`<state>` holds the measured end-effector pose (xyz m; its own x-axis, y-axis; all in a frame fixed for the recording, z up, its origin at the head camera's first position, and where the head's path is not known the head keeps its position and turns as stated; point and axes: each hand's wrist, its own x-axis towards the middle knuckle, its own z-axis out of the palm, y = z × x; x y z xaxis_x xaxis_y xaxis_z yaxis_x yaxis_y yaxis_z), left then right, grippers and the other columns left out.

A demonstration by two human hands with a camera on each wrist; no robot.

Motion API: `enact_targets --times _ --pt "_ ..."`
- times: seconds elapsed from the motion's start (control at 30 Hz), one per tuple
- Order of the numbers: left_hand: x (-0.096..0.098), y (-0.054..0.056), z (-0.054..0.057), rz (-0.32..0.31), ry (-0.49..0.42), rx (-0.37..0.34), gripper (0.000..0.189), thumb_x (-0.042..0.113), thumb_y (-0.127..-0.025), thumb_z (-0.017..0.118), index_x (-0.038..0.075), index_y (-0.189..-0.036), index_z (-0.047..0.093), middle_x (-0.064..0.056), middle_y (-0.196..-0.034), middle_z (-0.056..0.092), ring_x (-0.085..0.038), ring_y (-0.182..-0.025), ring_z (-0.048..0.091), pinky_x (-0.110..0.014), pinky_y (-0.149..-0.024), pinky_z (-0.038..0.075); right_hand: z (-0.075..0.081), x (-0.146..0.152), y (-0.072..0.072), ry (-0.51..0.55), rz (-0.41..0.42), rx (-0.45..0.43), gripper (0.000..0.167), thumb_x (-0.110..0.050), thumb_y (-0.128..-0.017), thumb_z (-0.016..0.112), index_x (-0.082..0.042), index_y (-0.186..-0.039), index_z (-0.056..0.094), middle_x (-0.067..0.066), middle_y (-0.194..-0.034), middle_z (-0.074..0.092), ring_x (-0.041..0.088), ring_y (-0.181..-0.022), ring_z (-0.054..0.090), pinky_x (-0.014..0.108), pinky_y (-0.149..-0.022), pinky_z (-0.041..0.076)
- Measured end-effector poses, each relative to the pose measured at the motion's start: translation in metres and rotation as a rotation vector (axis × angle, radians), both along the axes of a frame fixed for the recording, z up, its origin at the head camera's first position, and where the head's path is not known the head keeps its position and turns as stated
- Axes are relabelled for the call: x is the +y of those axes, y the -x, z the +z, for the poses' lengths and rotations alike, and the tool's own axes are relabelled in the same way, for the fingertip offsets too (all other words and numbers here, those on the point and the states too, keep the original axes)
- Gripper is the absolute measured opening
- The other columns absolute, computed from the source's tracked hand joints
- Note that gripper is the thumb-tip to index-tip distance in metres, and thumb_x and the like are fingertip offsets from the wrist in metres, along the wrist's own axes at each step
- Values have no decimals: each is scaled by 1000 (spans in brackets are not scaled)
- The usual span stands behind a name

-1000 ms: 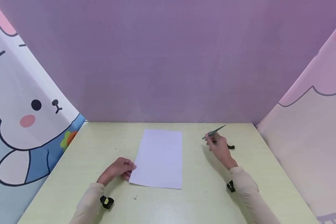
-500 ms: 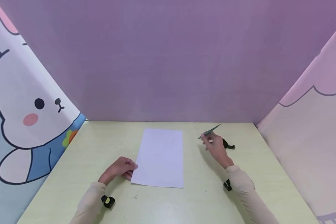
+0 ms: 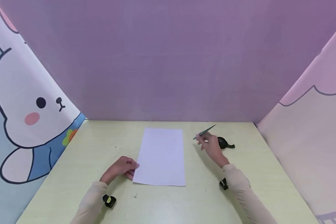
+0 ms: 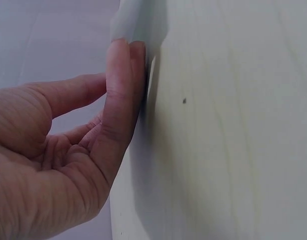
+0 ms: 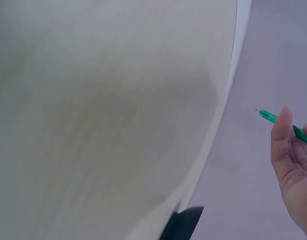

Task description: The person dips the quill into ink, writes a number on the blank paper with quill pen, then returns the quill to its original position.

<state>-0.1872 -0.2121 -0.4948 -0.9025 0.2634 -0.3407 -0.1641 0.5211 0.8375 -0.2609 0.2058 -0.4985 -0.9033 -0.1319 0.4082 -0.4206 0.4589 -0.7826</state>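
A white sheet of paper (image 3: 159, 157) lies mid-table. My left hand (image 3: 123, 168) pinches its left edge near the near corner, one fingertip showing on top. In the left wrist view my left hand (image 4: 88, 135) has its fingertips against a bit of the paper (image 4: 141, 20). My right hand (image 3: 211, 147) holds a slim green pen (image 3: 204, 132) above the table, right of the paper; its tapered end points up and away. The right wrist view shows my right hand (image 5: 296, 170) with the green pen (image 5: 268, 116) between thumb and fingers.
A round black object with a short tail (image 3: 223, 143) lies behind my right hand, partly hidden by it. The pale table (image 3: 168, 205) has small dark marks. A purple panel (image 3: 168, 62) rises at its far edge, with printed cartoon sheets on both sides.
My right hand has moved left with the pen, uncovering more of the round black object. The paper's near end has shifted slightly right along with my left hand.
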Motion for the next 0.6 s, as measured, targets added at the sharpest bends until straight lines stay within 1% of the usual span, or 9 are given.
enact_targets --times 0.13,0.3,0.6 --pt "1 1 -1 10 2 -1 23 12 -104 64 -10 -106 69 -11 -79 74 -19 -64 74 -32 -63 65 0 -9 0 16 -13 -17 21 -13 -105 64 6 -108 72 26 -93 74 41 -65 70 32 -51 60" --pt "3 0 0 32 -4 0 24 16 -103 66 -7 -103 70 -11 -78 73 -18 -63 73 -31 -61 64 0 -18 -1 39 -15 -34 20 -10 -105 64 8 -107 71 25 -92 74 43 -66 69 35 -51 61" --pt "4 -2 0 29 -26 4 24 14 -104 63 -9 -105 68 -11 -78 72 -17 -64 72 -31 -61 64 -2 -24 -2 37 -22 -70 22 -13 -106 64 7 -108 72 26 -93 74 42 -70 71 33 -53 62"
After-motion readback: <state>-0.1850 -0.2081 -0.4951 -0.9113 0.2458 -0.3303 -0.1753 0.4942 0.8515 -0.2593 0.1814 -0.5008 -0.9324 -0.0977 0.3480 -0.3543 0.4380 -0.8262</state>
